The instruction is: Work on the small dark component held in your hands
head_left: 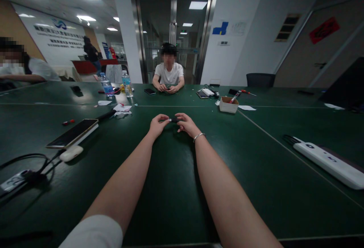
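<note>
Both my arms stretch out over the dark green table [176, 187]. My left hand [158, 124] and my right hand [185, 123] meet at the middle of the table, fingers pinched on a small dark object with a metal tip [172, 120] held between them. A thin bracelet [198, 136] circles my right wrist. The object is too small to name.
A phone [72, 133] and a white case [71, 153] lie at my left with black cables [25, 168]. A white power strip [327, 159] lies at right. A small box [228, 104], water bottles [107, 85], papers and phones sit farther off. A person sits opposite, another at far left.
</note>
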A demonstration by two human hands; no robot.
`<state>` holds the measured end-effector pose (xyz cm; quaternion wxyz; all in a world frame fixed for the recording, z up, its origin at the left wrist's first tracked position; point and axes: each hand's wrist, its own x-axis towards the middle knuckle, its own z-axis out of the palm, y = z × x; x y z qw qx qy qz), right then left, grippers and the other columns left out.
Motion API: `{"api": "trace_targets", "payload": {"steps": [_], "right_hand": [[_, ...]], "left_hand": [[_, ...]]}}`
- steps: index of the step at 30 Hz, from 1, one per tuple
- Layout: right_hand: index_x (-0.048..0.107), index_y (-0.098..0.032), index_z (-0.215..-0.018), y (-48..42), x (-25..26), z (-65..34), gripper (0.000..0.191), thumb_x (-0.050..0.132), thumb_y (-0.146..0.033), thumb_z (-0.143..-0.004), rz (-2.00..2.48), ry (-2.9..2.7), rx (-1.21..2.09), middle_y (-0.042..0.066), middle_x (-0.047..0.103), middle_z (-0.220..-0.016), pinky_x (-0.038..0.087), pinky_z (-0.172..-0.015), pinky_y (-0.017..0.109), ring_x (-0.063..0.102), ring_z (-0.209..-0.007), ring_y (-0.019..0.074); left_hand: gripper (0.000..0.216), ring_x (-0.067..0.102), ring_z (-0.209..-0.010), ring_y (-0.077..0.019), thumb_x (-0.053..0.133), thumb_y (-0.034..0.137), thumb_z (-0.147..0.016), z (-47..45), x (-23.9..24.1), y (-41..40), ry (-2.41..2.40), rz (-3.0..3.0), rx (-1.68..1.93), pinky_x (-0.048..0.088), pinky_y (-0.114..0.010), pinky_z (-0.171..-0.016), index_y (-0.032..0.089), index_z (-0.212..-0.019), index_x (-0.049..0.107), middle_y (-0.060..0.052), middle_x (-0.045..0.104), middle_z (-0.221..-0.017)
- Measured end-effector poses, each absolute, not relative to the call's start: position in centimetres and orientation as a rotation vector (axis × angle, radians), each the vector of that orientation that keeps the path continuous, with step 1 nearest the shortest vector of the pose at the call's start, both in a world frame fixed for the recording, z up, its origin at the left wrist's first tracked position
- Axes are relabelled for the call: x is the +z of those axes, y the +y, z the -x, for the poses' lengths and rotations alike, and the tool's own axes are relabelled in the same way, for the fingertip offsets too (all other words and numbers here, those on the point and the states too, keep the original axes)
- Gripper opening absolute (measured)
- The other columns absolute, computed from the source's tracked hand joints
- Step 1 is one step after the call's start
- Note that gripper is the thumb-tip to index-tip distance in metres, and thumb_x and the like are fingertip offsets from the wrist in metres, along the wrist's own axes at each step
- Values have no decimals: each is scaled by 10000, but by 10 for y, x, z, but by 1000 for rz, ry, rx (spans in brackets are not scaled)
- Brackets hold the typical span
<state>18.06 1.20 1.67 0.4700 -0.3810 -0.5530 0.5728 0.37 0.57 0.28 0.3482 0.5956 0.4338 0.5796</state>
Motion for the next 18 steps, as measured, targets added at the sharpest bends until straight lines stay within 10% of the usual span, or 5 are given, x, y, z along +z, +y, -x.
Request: {"api": "trace_targets", "payload": {"steps": [18], "right_hand": [[528, -213, -1064, 12, 17, -181, 325, 609, -158, -754, 937, -1329, 1424, -32, 589, -805, 571, -440, 240, 396, -373, 4]], "left_hand": [[198, 616, -861, -194, 705, 284, -647, -4, 3, 6, 1162, -1557, 1492, 497, -354, -795, 174, -804, 657, -57, 672, -868]]}}
